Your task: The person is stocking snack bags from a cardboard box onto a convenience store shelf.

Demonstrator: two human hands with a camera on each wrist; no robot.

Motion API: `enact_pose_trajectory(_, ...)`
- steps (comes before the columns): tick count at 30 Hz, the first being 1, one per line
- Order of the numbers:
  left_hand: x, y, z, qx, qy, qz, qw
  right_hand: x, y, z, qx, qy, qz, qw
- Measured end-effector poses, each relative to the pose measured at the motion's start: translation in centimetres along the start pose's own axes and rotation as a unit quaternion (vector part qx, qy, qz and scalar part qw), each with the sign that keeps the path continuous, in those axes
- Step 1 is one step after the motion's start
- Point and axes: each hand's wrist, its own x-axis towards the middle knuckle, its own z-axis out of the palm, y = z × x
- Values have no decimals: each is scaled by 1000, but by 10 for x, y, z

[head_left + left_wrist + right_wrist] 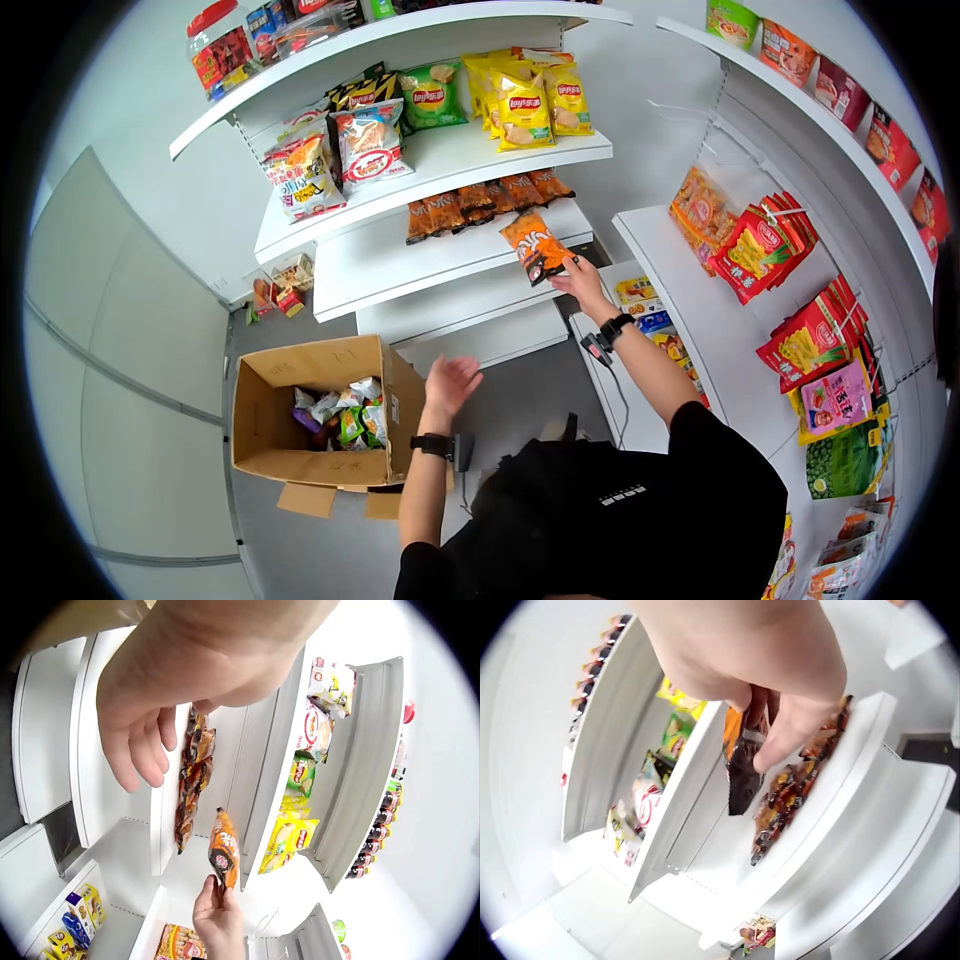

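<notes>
Right hand (583, 283) pinches the orange bag (535, 247) at one end, matching bags (470, 200) just beyond it! Left hand (453, 383) loose, holding nothing, cardboard box (402, 405) beside it. Likely light, slick, crushable contents: the crimped edge looks the safest grip.

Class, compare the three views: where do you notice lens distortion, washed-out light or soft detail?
Head view: the wide lens bows the top snack shelf and blackens the corners; left wrist view: the white wall at lower right is washed out; right wrist view: print on the row of orange-brown snack bags is too soft to read.
</notes>
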Motion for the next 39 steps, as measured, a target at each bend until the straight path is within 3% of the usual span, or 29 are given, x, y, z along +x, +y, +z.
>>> enact_pose_trajectory(8, -1, 35, -5, -9, 15, 79, 997, 130, 17, 10, 189, 20, 27, 981)
enact_pose_trajectory(16, 22, 46, -3, -68, 58, 186, 979, 274, 35, 30, 235, 7, 40, 971)
enact_pose_trajectory(18, 27, 50, 4, -75, 58, 226, 970, 300, 33, 35, 247, -6, 84, 965)
enact_pose_trajectory(20, 40, 45, 7, -90, 52, 252, 962, 320, 36, 35, 225, -10, 113, 968)
enact_pose_trajectory(22, 52, 35, 3, -113, 45, 270, 955, 315, 29, 35, 81, -29, 152, 985)
enact_pose_trajectory(24, 58, 21, 0, -117, 47, 259, 958, 364, 64, 18, 50, -26, 226, 972)
enact_pose_trajectory(28, 47, 2, -5, -126, 68, 254, 956, 356, 59, 11, -100, -33, 272, 957)
enact_pose_trajectory(30, 37, 9, -4, -120, 76, 255, 956, 328, 41, 18, -112, 29, 216, 969)
enact_pose_trajectory(31, 29, 11, -4, -116, 78, 255, 957, 340, 54, 10, -80, 10, 264, 961)
enact_pose_trajectory(32, 19, 12, -6, -113, 82, 253, 957, 331, 58, 8, -86, 23, 218, 972)
enact_pose_trajectory(39, -48, 23, -21, -118, 76, 226, 964, 258, 136, 20, 35, -58, 298, 952)
